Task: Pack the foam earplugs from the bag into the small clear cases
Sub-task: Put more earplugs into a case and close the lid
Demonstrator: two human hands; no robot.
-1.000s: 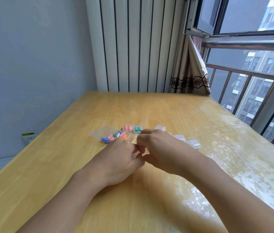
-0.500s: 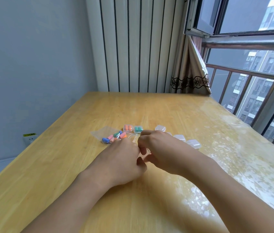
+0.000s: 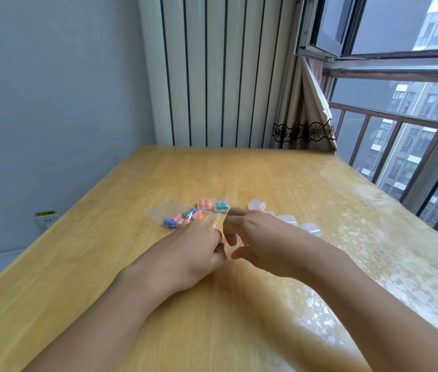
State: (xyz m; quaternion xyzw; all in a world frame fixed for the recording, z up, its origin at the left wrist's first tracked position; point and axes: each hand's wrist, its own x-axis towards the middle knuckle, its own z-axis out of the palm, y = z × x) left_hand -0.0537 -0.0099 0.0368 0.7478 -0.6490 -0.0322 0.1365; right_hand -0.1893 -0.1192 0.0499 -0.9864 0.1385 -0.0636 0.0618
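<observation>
The table (image 3: 239, 170) carries all the work items in a band across its middle, within reach of both forearms.

The left hand (image 3: 193, 251) and right hand (image 3: 260, 240) meet at the centre, just near of that band. Both have the fingers curled inward, thumbs toward each other. Between them sits a clear case (image 3: 216, 220), apparently open, its lid edge showing just beyond the knuckles. Each hand appears to pinch a side of it, probably to hold the halves apart for loading. The exact contact is hidden by the fingers, and whether an earplug lies inside cannot be told.

The bag (image 3: 164, 210) lies flat at the far left of the hands, just beyond the left fingertips. This placement keeps the supply close to the picking hand. Loose earplugs (image 3: 185, 217) in blue, pink, green and orange bunch at the end of the bag nearest the hands.

Two filled cases stand side by side just beyond the open case: the orange case (image 3: 205, 204) on the left and the green case (image 3: 221, 205) touching or nearly touching on its right. They are judged complete and set aside.

Empty cases (image 3: 287, 219) run in a diagonal row to the right, from far to near, behind the right hand. The row likely serves as a queue for that hand.
</observation>
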